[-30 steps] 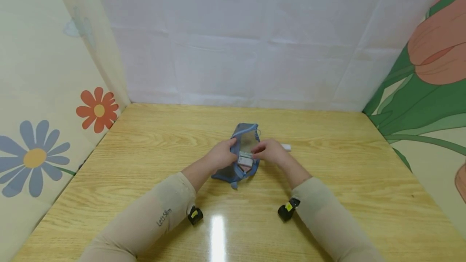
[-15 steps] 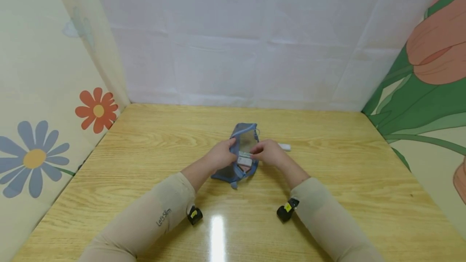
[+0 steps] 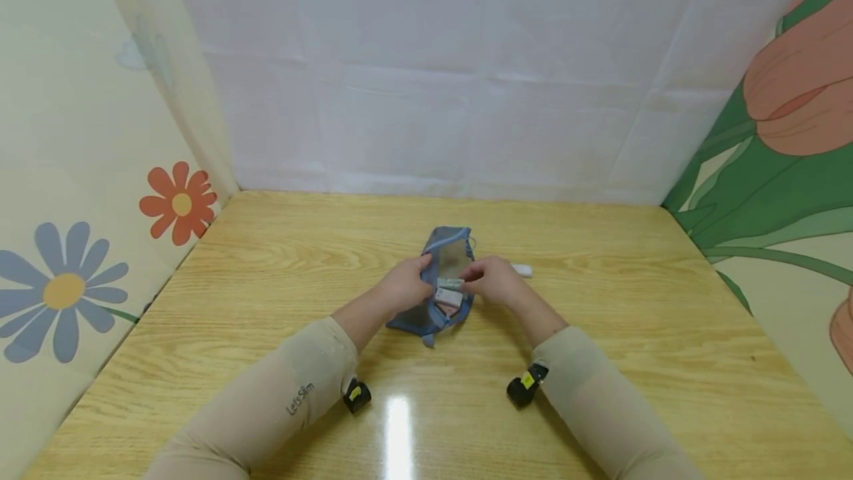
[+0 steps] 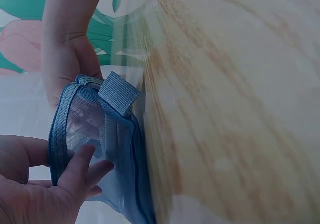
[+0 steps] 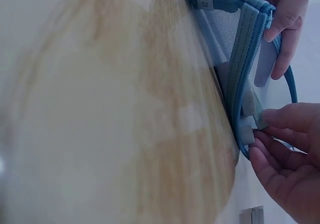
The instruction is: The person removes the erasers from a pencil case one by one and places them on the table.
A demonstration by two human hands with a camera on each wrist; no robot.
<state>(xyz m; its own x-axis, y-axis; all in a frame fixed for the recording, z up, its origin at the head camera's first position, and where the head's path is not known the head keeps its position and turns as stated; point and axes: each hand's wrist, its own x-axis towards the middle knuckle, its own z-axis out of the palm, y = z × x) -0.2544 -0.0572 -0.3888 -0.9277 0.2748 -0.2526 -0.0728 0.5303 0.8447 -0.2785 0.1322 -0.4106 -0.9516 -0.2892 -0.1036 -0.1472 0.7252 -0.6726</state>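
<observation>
The mesh pouch [image 3: 412,319] is gripped at its left by the left hand [image 3: 402,286]; the right hand [image 3: 494,279] is held at its right, thumb and fingers pinched; both forearms [image 3: 280,391] are angled toward it.

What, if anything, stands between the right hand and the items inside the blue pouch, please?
Nothing visible: at the mouth of the open blue mesh pouch, the right hand pinches the green-and-white item, while the left hand holds the pouch's edge.

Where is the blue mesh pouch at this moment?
In the head view, the blue mesh pouch is on the wooden table, just below the picture's centre, between the left hand gripping its edge and the right hand at its opening.
</observation>
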